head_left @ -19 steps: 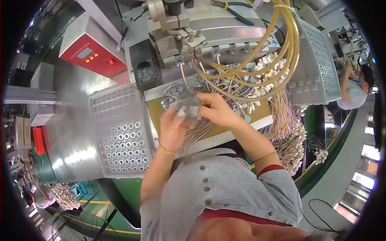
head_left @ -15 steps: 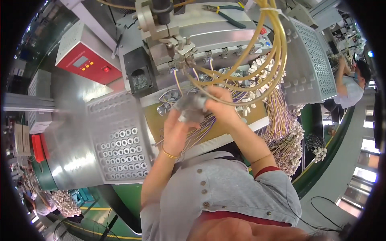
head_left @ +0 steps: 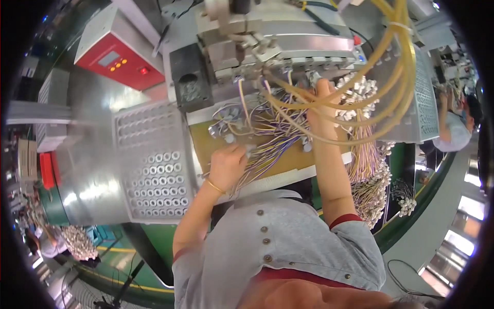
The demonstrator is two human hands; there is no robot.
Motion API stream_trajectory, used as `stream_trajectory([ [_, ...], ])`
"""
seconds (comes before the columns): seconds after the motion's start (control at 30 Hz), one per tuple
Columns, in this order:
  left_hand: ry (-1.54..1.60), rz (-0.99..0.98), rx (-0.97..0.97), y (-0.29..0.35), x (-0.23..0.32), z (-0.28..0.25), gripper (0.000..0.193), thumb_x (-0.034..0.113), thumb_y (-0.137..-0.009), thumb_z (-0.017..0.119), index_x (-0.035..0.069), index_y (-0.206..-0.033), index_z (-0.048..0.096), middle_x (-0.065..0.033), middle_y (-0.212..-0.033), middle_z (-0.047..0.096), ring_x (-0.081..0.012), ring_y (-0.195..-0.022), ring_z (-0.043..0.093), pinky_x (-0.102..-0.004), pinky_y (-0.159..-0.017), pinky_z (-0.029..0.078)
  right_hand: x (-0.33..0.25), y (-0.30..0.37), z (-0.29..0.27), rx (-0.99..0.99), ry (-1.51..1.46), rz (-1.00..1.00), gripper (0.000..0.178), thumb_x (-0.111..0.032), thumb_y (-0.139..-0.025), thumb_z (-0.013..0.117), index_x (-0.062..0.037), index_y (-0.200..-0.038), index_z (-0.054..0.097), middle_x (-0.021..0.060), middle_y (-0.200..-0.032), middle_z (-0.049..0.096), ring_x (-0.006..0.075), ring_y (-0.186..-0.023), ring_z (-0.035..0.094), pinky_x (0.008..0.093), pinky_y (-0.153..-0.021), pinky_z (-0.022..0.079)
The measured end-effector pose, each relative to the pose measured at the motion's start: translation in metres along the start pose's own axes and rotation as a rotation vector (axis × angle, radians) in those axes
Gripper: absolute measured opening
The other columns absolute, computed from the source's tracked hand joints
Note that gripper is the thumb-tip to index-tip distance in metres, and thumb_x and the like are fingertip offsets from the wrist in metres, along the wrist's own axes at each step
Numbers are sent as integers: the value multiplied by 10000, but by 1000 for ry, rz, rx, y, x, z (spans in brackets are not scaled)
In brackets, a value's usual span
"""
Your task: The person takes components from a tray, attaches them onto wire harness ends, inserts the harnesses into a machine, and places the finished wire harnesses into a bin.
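My right hand (head_left: 323, 103) reaches up to the front edge of the machine (head_left: 309, 44), under the looped yellow tubes (head_left: 406, 62). Its fingers are closed at a small grey metal piece (head_left: 313, 77) by the row of clamps; whether they hold it is partly hidden. My left hand (head_left: 228, 165) is low over the brown board (head_left: 203, 147), fingers curled beside the purple, yellow and white wires (head_left: 272, 154); what they pinch, if anything, is hidden. Small grey round parts (head_left: 226, 123) with wires lie beyond that hand. Several wires hang from the machine's clamps.
On the left lies a clear tray (head_left: 159, 177) of metal rings. A black block (head_left: 191, 77) with a round hollow and a red control box (head_left: 118, 59) stand behind it. Wire bundles with white connectors (head_left: 368, 154) hang at right. Pliers (head_left: 321, 20) rest on the machine.
My hands were together over the board around a blurred grey part. They are now apart: the right has gone up and right to the machine's clamps, the left stays low by the wires.
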State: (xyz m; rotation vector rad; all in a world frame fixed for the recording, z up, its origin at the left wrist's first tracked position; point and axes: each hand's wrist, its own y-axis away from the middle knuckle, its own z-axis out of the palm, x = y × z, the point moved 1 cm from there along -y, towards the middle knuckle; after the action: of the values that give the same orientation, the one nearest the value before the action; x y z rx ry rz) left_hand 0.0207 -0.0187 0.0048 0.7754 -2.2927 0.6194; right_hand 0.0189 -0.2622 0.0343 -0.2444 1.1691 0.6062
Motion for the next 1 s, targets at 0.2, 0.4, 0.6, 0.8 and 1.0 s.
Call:
stream_trajectory([
  [0.2, -254, -87, -61, 4, 9, -51, 163, 48, -637, 558, 53, -792, 609, -106, -638, 528, -269, -565, 529, -342, -503, 425, -12, -19, -13, -215, 277, 46, 183, -124, -763, 510, -31, -610, 471, 69, -619, 538, 153, -432, 539, 249, -380, 438],
  [0.4, -100, -219, 86, 22, 12, -78, 244, -17, -641, 551, 47, -865, 621, -96, -648, 555, -201, -537, 529, -283, -511, 422, -60, -64, -72, 105, 804, -473, 103, -95, -734, 532, 7, -721, 534, 91, -562, 548, 168, -471, 543, 258, -434, 404],
  [0.6, 75, -336, 255, 24, 20, -76, 262, -15, -672, 593, 38, -927, 625, -68, -705, 600, -98, -575, 516, -214, -541, 406, -57, -132, -97, -14, 1488, -930, 328, -23, -652, 494, -2, -976, 443, 206, -928, 531, 378, -812, 523, 422, -692, 429],
  [0.8, 164, -254, 261, 18, 32, -76, 250, -20, -667, 610, 25, -912, 623, -74, -704, 597, -120, -603, 534, -221, -556, 411, -73, -149, -109, -3, 1472, -890, 339, -8, -647, 493, -25, -984, 455, 182, -887, 545, 353, -805, 535, 420, -668, 436],
  [1.0, 17, -74, 245, 27, 40, -81, 254, -63, -607, 566, 29, -837, 621, -100, -681, 560, -213, -558, 514, -273, -505, 396, -74, -28, -74, -162, 851, -470, 141, -107, -761, 540, 11, -837, 528, 63, -743, 600, 106, -625, 548, 245, -554, 425],
])
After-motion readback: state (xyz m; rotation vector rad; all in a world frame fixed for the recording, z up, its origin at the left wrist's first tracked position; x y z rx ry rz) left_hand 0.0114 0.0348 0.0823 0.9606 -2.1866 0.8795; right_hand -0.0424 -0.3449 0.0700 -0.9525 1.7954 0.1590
